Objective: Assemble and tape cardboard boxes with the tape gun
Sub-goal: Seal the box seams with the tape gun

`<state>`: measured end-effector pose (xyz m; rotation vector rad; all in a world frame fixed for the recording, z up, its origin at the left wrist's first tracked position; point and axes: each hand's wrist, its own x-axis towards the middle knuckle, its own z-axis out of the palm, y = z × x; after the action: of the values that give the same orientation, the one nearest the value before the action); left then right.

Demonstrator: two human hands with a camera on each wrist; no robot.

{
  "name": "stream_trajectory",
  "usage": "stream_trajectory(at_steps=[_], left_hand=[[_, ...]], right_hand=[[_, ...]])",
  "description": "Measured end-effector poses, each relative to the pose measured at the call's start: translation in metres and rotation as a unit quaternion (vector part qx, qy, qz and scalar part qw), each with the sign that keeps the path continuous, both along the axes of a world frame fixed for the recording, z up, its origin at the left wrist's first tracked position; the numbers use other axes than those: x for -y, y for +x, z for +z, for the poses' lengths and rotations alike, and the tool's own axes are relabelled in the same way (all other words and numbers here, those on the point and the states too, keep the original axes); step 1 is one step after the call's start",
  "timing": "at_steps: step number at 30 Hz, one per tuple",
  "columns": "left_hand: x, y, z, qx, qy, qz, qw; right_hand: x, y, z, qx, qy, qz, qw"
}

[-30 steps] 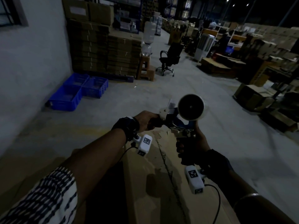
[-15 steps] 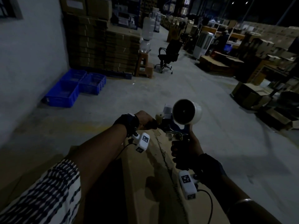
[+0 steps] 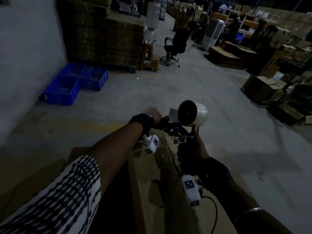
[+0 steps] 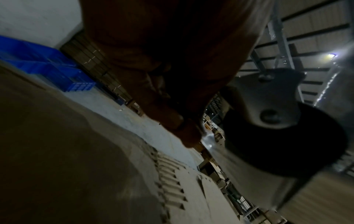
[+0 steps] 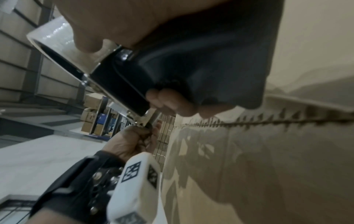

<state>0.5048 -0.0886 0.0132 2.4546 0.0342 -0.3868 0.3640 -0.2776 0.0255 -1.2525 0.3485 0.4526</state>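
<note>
Head view is showing the long brown cardboard box [image 3: 157, 179] running from the lower centre of the frame up toward the middle, its zigzag centre seam [image 3: 170, 154] lying along that same long axis. At the seam's far end, mid-frame, the black-handled tape gun with its clear tape roll [image 3: 192, 114] is standing just over the box edge; whether its blade end is touching the cardboard cannot be told. The right hand [image 3: 190, 151] is gripping the handle with fingers wrapped round it, so it is sitting directly on the seam line. The left hand [image 3: 156, 118] is reaching to the gun's front end, slightly left of the seam and farthest up the frame, fingers curled there; what they are pinching stays unclear in this view. Right wrist view is adding what the head view is hiding: the left hand's fingers [image 5: 145, 133] are closing on a part at the gun's nose, probably the tape end. Left wrist view is blurred and dark
</note>
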Motion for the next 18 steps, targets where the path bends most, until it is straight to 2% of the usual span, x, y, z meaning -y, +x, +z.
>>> stream_trajectory(at_steps=[4, 6, 14, 18], left_hand=[[-0.008, 0.015, -0.002, -0.019, 0.008, 0.047, 0.999], [-0.019, 0.021, 0.002, -0.044, -0.028, 0.068, 0.996], [-0.019, 0.037, -0.011, -0.075, -0.100, 0.054, 0.991], [-0.015, 0.041, -0.017, -0.078, -0.106, 0.041, 0.990]], right_hand=[[0.004, 0.001, -0.006, 0.006, 0.007, -0.008, 1.000], [0.005, -0.001, -0.011, 0.013, 0.028, 0.007, 1.000], [-0.007, -0.002, -0.003, 0.064, 0.074, -0.011, 0.995], [-0.004, 0.008, -0.018, 0.079, 0.087, 0.000, 0.993]])
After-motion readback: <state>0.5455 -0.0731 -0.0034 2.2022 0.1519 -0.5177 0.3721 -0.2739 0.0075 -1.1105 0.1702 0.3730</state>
